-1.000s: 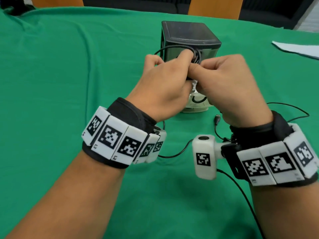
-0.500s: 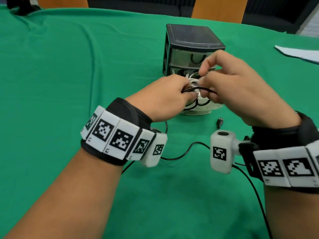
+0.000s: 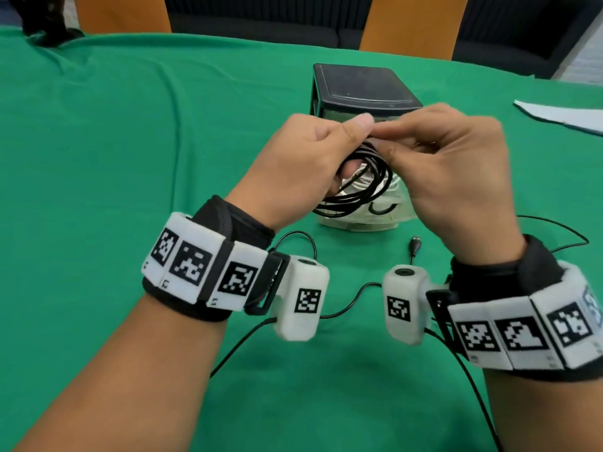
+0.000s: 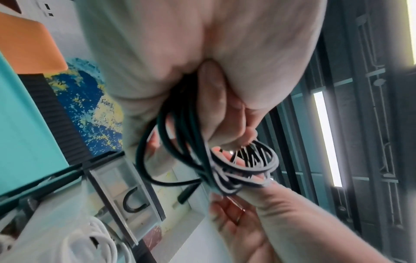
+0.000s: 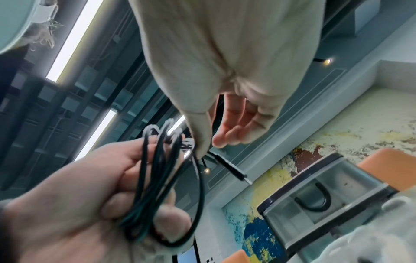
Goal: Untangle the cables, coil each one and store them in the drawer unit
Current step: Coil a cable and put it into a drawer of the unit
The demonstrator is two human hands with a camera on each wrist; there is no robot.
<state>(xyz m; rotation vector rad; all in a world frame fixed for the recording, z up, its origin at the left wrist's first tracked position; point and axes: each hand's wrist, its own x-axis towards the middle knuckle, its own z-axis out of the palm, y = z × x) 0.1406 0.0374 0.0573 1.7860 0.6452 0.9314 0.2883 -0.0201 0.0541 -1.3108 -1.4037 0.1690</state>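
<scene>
A black cable (image 3: 360, 185) wound into a coil hangs from my left hand (image 3: 313, 158), whose fingers curl round it (image 4: 180, 142). My right hand (image 3: 450, 164) meets it at the top of the coil, pinching the strands with thumb and forefinger (image 5: 200, 142); its other fingers (image 5: 241, 124) stay loosely spread. The cable's plug (image 5: 234, 170) sticks out beside the right thumb. Just behind the hands stands the black-topped drawer unit (image 3: 362, 89). Its lower clear drawer (image 3: 359, 223) is pulled out with a white cable (image 4: 96, 245) inside.
Another black cable lies loose on the green tablecloth under my wrists, its USB plug (image 3: 415, 244) in front of the drawer. White paper (image 3: 561, 115) lies at the far right. Orange chair backs (image 3: 411, 24) stand beyond the table.
Both hands have risen from the open drawer's mouth. The coil now hangs in plain view under the left hand, and the right fingers have shifted to its top.
</scene>
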